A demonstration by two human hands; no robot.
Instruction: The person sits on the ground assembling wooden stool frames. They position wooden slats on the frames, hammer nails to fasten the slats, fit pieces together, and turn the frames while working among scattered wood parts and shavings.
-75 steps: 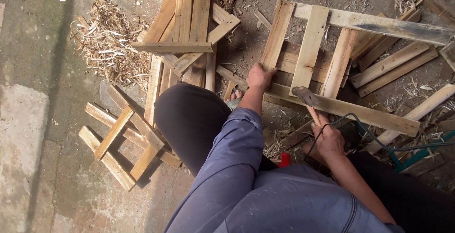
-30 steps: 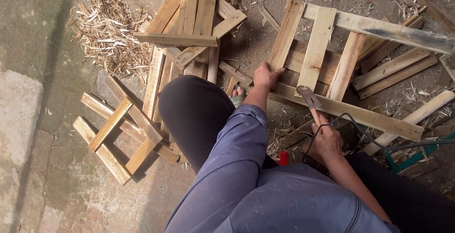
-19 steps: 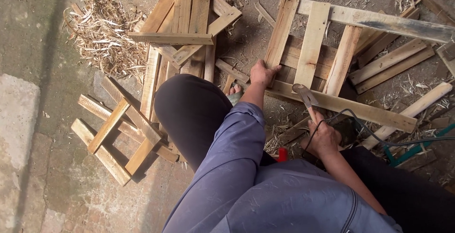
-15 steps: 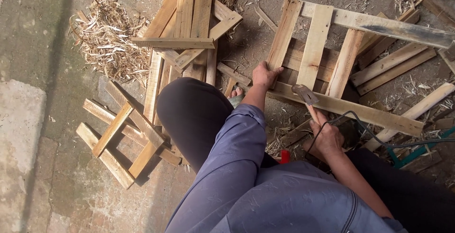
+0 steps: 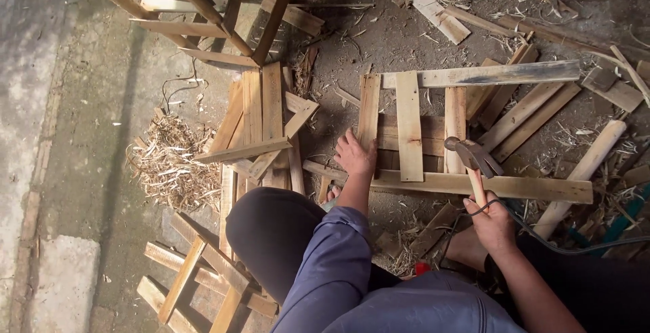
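Observation:
A frame of wooden slats [image 5: 409, 127] lies on the dirt floor in front of me. My left hand [image 5: 355, 155] presses flat on the lower end of its leftmost upright slat, beside the long bottom rail [image 5: 535, 187]. My right hand [image 5: 493, 220] grips the wooden handle of a claw hammer [image 5: 472, 159], whose metal head hovers just above the rail near the third upright slat. My knee in dark trousers [image 5: 271, 228] is bent below the left hand.
A stack of loose slats [image 5: 261, 133] lies left of the frame, with a heap of wood shavings [image 5: 169, 163] beside it. A small nailed slat frame [image 5: 203, 279] sits at lower left. Another slat structure [image 5: 203, 8] stands at the top. A round stick [image 5: 582, 174] and scraps lie to the right.
The view has shifted up and back, showing more floor at the top. My left hand stays on the frame; the hammer head has lifted slightly over the bottom rail.

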